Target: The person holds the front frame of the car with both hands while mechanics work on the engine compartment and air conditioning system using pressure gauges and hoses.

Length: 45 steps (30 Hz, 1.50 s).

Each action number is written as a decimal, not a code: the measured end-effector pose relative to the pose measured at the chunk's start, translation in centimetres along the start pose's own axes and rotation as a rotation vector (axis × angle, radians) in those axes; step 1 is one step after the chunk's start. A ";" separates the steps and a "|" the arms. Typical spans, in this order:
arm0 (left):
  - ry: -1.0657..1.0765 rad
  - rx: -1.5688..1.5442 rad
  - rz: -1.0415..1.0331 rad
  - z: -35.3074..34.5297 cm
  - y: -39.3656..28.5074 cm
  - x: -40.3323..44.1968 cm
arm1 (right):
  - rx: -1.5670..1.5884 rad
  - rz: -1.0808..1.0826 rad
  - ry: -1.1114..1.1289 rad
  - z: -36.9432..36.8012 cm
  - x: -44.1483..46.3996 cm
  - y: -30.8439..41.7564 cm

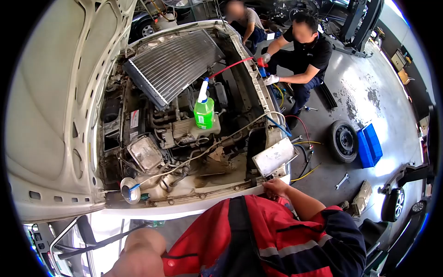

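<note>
My right hand (275, 188) is at the front corner of the car, just below a whitish, dirty rectangular part (275, 157). Its fingers are curled closed against the body edge, and what they grip is hidden. Of my left arm, only a blurred bare stretch (143, 244) shows at the lower left; the hand itself is out of sight. In the open engine bay, a spray bottle (204, 113) of green liquid stands upright on the engine. Behind it a radiator (175, 64) lies tilted across the bay. A thin hose (217, 144) runs over the engine.
The raised hood (41, 115) fills the left side. A person in black (304, 51) crouches beyond the fender with gloved hands on a red-and-blue tool; another person (247, 23) is behind. On the floor are a wheel (343, 141), a blue crate (369, 145) and a wrench (342, 181).
</note>
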<state>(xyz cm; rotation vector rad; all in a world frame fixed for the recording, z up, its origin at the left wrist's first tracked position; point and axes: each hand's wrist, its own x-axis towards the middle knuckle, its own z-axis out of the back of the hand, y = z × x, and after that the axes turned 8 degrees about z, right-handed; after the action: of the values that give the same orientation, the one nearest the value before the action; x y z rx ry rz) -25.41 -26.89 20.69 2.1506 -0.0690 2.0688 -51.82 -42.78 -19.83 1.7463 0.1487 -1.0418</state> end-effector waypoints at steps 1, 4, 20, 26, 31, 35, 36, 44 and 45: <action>-0.027 -0.151 -0.082 -0.1 0.3 0.0 | -0.005 -0.008 -0.001 0.0 0.0 -0.2; 0.068 0.126 0.015 -0.2 0.1 0.1 | -0.010 -0.030 -0.007 0.1 -0.2 0.1; 0.131 0.398 0.473 -0.5 -3.9 -1.6 | -0.048 -0.027 -0.024 -0.2 -0.4 0.8; 0.496 0.401 0.674 2.1 -3.1 -2.5 | -0.017 -0.008 -0.001 -0.2 -0.2 0.3; 0.623 0.774 1.197 4.9 -1.7 -9.9 | -0.014 -0.006 -0.009 0.1 -0.3 0.0; 1.144 0.891 2.261 7.7 -3.1 -18.9 | 0.003 -0.015 -0.010 0.0 -0.3 -0.2; 1.337 0.878 2.279 8.7 -5.0 -22.3 | 0.004 -0.011 -0.004 0.1 -0.2 -0.2; 1.401 0.598 2.690 11.5 -11.1 -33.6 | 0.021 -0.040 0.001 0.1 -0.3 -0.1; 1.349 0.554 2.750 11.8 -11.0 -33.7 | 0.030 -0.046 0.002 0.2 -0.3 0.0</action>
<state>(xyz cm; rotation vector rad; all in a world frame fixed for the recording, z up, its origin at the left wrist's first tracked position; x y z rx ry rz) -13.71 -20.30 -14.19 0.6513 1.0537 -0.8700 -52.10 -42.79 -19.64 1.7786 0.1764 -1.0803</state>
